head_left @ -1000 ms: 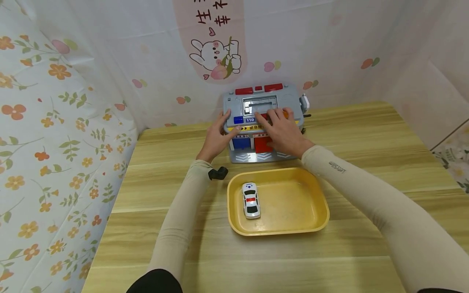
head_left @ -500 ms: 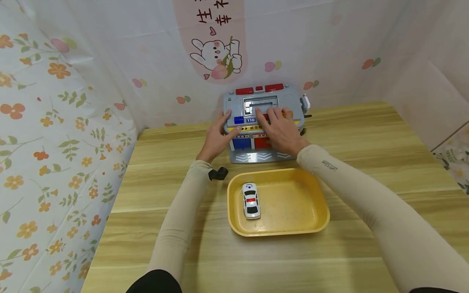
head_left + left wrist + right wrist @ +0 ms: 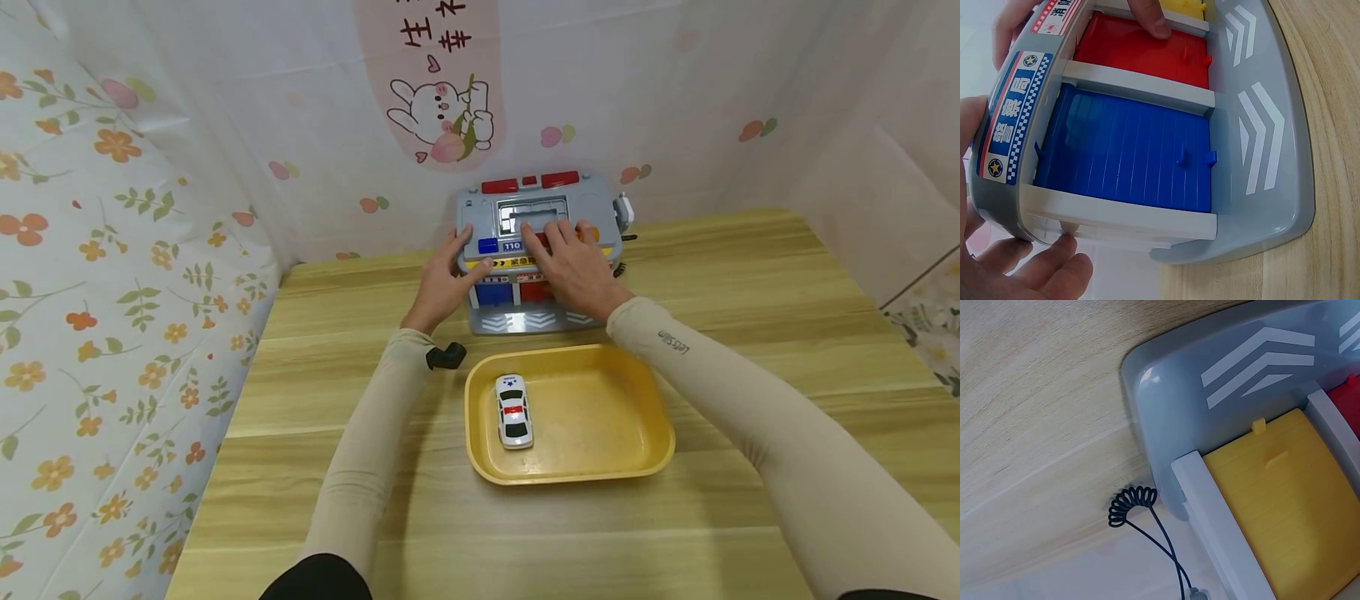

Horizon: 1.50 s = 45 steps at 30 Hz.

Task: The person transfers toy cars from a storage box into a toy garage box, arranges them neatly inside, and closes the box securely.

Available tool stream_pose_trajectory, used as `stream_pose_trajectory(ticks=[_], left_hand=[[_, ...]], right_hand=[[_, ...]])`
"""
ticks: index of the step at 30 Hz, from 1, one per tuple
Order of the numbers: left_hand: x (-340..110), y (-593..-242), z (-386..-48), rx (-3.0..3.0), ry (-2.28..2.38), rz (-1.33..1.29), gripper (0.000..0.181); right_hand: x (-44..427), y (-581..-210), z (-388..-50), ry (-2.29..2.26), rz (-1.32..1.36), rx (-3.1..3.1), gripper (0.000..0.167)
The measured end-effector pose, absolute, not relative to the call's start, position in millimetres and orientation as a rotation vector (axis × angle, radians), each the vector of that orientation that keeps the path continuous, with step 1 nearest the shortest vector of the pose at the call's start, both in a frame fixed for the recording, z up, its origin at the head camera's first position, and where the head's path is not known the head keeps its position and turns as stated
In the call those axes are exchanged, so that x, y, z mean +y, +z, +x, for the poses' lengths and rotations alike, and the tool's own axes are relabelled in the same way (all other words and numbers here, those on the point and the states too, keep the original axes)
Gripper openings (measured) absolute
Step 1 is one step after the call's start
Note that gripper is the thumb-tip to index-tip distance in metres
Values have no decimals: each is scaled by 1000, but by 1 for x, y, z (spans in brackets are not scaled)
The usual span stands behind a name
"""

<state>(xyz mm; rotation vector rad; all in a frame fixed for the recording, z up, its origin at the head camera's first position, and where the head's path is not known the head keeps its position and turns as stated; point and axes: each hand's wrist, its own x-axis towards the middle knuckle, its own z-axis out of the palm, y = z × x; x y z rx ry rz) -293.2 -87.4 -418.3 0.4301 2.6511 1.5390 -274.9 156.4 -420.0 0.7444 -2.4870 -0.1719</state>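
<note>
In the head view a grey toy garage (image 3: pixel 592 200) with red lights stands against the back cloth. My left hand (image 3: pixel 441 283) holds its left end, thumb on the front yellow strip and fingers round the side. My right hand (image 3: pixel 577 267) lies over the right half of the top panel, fingertips by the red and orange buttons. Its thumb hangs before the red door (image 3: pixel 1129 50) in the left wrist view. The blue door (image 3: pixel 1129 150) and yellow door (image 3: pixel 1285 506) are down. A white toy police car (image 3: pixel 513 412) sits in the yellow tray (image 3: pixel 600 477).
The tray stands on the wooden table (image 3: pixel 315 400) in front of the garage, between my forearms. A coiled black cord (image 3: pixel 1132 503) hangs at the garage's right side, below a white handset (image 3: pixel 624 212). Patterned cloth (image 3: pixel 300 192) closes off the back and left.
My right hand has shifted slightly to the left and its thumb has gone out of sight in the head view. My left hand, the garage and the car have stayed put.
</note>
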Motion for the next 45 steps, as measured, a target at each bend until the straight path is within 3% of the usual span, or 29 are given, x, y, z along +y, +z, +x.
stream_pose_trajectory(ticks=[11,19,33,45], left_hand=[[-88,-418,-294,2639,1571,453,76],[-89,-420,-294,2636,1568,426,74],[-89,-420,-292,2697,1504,426,75],[-86,-418,-290,2686,1534,434,76]], right_hand=[[158,-412,-272,-95,791,-2540,100],[166,-384,-257,197,841,-2806,104],[236,-362,-260,694,514,-2949,84],[248,-372,-261,900,385,-2981,65]])
